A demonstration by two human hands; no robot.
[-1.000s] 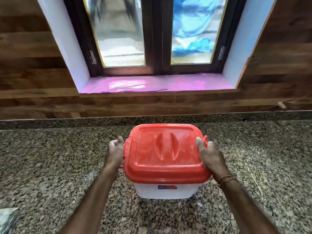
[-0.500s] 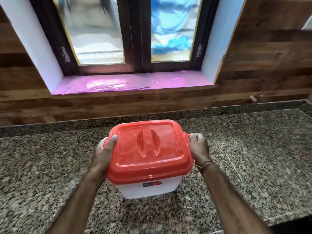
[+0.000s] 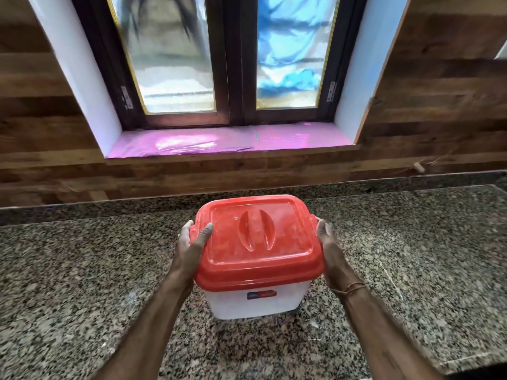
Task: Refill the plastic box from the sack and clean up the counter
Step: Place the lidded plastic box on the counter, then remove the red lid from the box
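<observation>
After sliding right grip (image 3: 327, 250) off the red lid (image 3: 255, 242) to 3 o'clock, clasped plastic box (image 3: 258, 303) both sides, with left grip (image 3: 189, 250) curled at 9, seemingly ready for lifting.

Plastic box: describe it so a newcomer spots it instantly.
Below the dark-framed window runs a speckled granite counter. Mid-counter, between the left hand and right hand, is the plastic box. Only it has a white body under a red lid.

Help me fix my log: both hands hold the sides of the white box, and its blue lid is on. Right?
No: the head view shows the lid is red, not blue. The left hand and right hand do hold the sides of the white box.
</observation>
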